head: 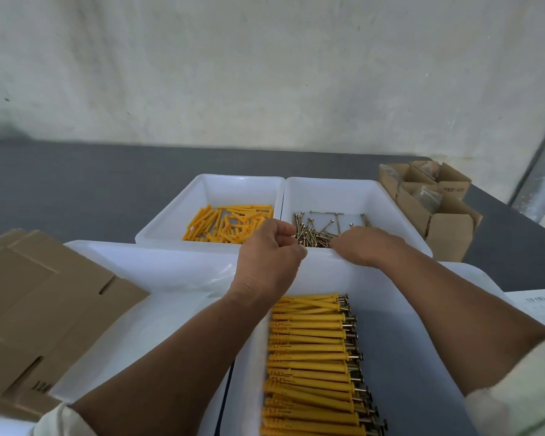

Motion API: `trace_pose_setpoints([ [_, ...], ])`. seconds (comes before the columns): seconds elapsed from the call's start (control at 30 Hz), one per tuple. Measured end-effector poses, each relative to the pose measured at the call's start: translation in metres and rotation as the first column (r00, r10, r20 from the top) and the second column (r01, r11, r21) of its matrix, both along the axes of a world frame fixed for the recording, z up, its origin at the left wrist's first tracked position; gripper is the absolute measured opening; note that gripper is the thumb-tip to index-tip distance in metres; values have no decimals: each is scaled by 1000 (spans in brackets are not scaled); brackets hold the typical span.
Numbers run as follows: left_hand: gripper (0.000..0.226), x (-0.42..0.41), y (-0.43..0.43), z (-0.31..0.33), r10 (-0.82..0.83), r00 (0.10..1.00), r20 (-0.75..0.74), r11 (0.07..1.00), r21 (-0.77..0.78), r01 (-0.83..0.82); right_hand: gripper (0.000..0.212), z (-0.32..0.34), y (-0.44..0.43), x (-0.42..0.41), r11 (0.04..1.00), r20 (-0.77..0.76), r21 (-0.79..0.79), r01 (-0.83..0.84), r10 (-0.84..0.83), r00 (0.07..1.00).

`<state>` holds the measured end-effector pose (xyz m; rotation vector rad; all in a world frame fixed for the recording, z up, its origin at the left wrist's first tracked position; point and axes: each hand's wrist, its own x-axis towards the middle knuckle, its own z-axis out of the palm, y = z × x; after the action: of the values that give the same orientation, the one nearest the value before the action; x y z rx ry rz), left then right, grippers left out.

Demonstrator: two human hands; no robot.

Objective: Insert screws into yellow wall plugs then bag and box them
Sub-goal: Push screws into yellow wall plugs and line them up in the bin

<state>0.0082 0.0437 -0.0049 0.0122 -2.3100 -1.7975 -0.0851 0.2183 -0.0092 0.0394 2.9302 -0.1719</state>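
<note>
Two white bins stand side by side at the back. The left bin (208, 187) holds loose yellow wall plugs (230, 223). The right bin (378, 196) holds loose brass screws (318, 229). My left hand (269, 256) hovers at the near rim between the two bins, its fingers curled, with screw tips showing at them. My right hand (364, 247) reaches palm down into the screw pile, its fingertips hidden. In front, a large white bin (406, 309) holds a neat row of plugs with screws inserted (312, 357).
Flat cardboard box blanks (44, 309) lie at the left on another white tray (158, 272) with clear plastic bags (221, 278). Several small open cardboard boxes (428, 196) stand at the back right on the dark table (76, 190). A wall rises behind.
</note>
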Motion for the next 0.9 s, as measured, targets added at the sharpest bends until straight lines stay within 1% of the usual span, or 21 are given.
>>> trace_pose_setpoints([
  [0.07, 23, -3, -1, 0, -8, 1000, 22, 999, -43, 9, 48, -2, -1, -6, 998, 77, -9, -58, 59, 995],
  [0.13, 22, -8, -1, 4, -28, 996, 90, 997, -73, 34, 30, -3, -1, -8, 996, 113, -54, -76, 82, 990],
  [0.2, 18, -16, -3, 11, -41, 985, 167, 997, -61, 52, 31, -4, -2, -12, 989, 96, -142, -48, 62, 994],
  [0.27, 16, -25, -9, 19, -16, 981, 192, 997, -70, 30, 34, -5, -2, -13, 977, 76, -206, -48, 65, 995],
  [0.3, 15, -32, -15, 22, 22, 983, 181, 993, -117, 0, 34, -5, -2, -13, 980, 73, -192, -59, 75, 995],
  [0.33, 13, -39, -22, 26, 75, 985, 156, 973, -225, -39, 33, -6, -1, -13, 985, 76, -157, -78, 91, 993],
  [0.37, 9, -46, -31, 28, 136, 983, 127, 921, -381, -78, 30, -5, -1, -12, 988, 85, -120, -99, 109, 990],
  [0.4, 10, -52, -40, 28, 200, 974, 104, 836, -536, -115, 24, -6, 0, -12, 989, 102, -102, -108, 119, 988],
  [0.43, 17, -57, -50, 27, 264, 960, 88, 741, -656, -143, 18, -6, -1, -12, 989, 111, -99, -110, 121, 986],
  [0.47, 26, -61, -60, 24, 317, 944, 93, 661, -735, -150, 14, -7, -1, -13, 990, 122, -95, -108, 119, 985],
  [0.5, 36, -65, -68, 20, 364, 925, 111, 604, -784, -144, 14, -7, -1, -13, 990, 131, -96, -105, 117, 984],
  [0.57, 54, -68, -78, 12, 432, 890, 143, 515, -850, -114, 17, -7, -2, -14, 991, 135, -80, -111, 121, 983],
  [0.6, 60, -69, -82, 6, 450, 880, 152, 475, -875, -92, 15, -7, -2, -14, 991, 133, -81, -108, 118, 984],
  [0.67, 69, -69, -86, -3, 454, 876, 163, 415, -909, -46, 8, -6, -3, -13, 991, 127, -71, -112, 120, 985],
  [0.7, 72, -69, -87, -6, 449, 877, 172, 399, -917, -25, 8, -7, -2, -12, 991, 129, -71, -113, 122, 984],
  [0.9, 78, -72, -89, -10, 433, 882, 189, 362, -932, 22, 8, -6, -3, -11, 991, 138, -101, -89, 103, 985],
])
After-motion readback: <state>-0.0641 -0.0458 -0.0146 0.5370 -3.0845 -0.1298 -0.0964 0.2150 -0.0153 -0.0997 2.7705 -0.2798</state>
